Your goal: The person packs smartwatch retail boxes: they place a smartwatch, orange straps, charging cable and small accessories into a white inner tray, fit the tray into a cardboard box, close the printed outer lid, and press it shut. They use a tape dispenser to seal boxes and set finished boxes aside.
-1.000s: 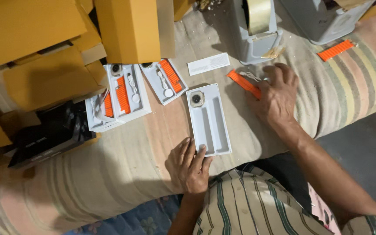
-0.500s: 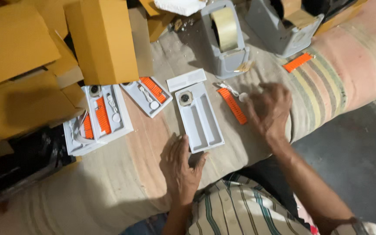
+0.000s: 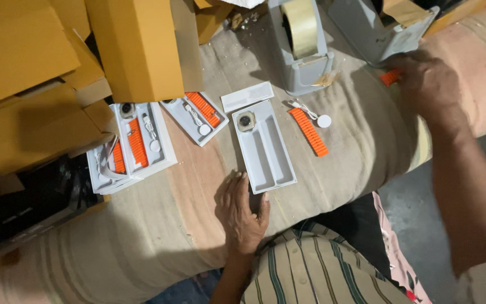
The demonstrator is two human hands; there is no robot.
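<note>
Beige blanket-covered bench carries a white plastic tray; left hand rests flat, fingers spread, at its near edge. Right hand closes over an orange strap piece far right, near the edge.

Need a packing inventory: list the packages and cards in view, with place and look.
Open grey tray: centre, by left hand, oblong.
Filled trays: left, white, orange straps inside.
White card: above the tray, blank-looking rectangle.
Yellow boxes: upper left, stacked cardboard.
Right hand: on an orange piece.
</note>
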